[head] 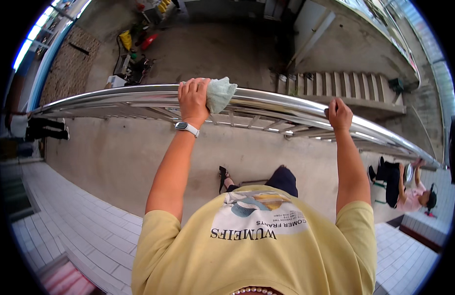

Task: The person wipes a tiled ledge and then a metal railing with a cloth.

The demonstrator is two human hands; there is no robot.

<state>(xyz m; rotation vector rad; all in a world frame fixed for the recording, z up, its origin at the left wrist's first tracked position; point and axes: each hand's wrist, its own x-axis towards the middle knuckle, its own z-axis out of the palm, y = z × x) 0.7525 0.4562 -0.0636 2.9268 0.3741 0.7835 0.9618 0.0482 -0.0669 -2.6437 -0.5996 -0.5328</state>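
A shiny metal handrail [279, 97] curves across the view in front of me, with metal bars below it. My left hand [193, 99] lies over the rail and presses a pale green cloth [220, 95] onto it; the cloth bunches out to the right of my fingers. A white smartwatch [187, 127] is on that wrist. Further right, my right hand [339, 113] is curled at the rail, with a small dark thing showing at its left edge; whether it grips the rail or that thing, I cannot tell.
Concrete stairs [341, 86] descend beyond the rail to a lower yard holding a yellow bag [126, 40] and a red object [149, 42]. One person [408, 191] sits at the right by the rail; another person [46, 128] stands at the far left. A white tiled wall [83, 195] runs behind me.
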